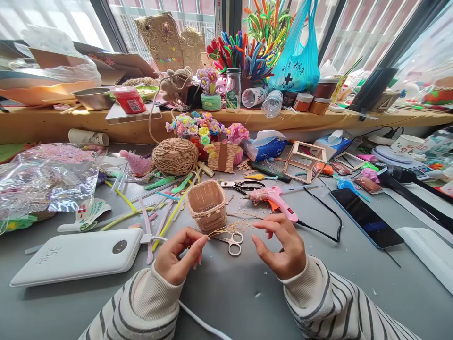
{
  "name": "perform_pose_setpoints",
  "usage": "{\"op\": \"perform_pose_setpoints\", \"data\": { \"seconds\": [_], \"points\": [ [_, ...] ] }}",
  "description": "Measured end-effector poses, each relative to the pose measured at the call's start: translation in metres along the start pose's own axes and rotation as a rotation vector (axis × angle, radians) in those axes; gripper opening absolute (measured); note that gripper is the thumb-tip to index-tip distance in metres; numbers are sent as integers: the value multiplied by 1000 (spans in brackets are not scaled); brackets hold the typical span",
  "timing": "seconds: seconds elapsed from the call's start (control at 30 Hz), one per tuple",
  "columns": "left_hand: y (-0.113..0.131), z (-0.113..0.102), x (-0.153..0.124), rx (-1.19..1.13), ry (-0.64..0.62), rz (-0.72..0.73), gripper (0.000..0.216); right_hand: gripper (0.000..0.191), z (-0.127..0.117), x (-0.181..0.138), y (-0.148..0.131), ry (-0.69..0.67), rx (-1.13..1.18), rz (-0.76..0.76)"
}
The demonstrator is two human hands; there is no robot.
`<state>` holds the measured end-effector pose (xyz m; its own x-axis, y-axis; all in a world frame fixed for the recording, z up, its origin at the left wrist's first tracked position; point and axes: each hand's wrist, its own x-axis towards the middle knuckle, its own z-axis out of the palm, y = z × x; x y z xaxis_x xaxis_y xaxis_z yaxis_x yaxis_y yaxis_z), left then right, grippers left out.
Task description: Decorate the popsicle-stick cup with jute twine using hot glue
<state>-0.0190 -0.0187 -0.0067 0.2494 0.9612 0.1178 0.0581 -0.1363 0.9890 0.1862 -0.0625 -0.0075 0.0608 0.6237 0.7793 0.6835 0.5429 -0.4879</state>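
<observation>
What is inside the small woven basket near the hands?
The small woven basket shows only its bare inner slats, and nothing sticks out above the rim. Its floor is hidden by the near wall.

Wide-open grey counter (226,293) on the near side of the woven basket (207,205), a free lane between the left hand (177,257) and right hand (283,248). Tight at the basket's near edge, though: small scissors (231,243) and straw strands (226,230) lie across. Right of it, the pink glue gun (274,200) and its black cord (340,224) block. Left, scattered sticks (166,208) and a white power bank (79,255). Behind, the twine ball (175,156) and black scissors (242,185) close it off.
</observation>
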Motion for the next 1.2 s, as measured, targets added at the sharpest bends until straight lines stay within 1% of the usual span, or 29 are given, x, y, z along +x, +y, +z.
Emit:
{"op": "perform_pose_setpoints", "data": {
  "seconds": [0.1,0.3,0.47,0.73,0.87,1.07,1.2],
  "points": [
    [2,0,0,-24,-5,-53,23,20,1,0,1,6,-35,-1],
    [1,-1,0,-12,-50,-35,24,19,2,-1,2,14,-82,-2],
    [0,-1,0,12,-79,-34,25,18,3,-2,4,-10,-116,-3],
    [1,-1,0,-5,-85,-66,25,20,4,0,5,-21,-108,-51],
    [2,0,0,-7,-79,-75,24,19,4,-1,4,-24,-107,-52],
    [3,-1,-1,26,-107,-74,23,19,5,-1,5,-19,-95,-47],
    [2,0,-1,55,-107,-54,24,19,7,-2,6,-2,-77,-33]
  ]
}}
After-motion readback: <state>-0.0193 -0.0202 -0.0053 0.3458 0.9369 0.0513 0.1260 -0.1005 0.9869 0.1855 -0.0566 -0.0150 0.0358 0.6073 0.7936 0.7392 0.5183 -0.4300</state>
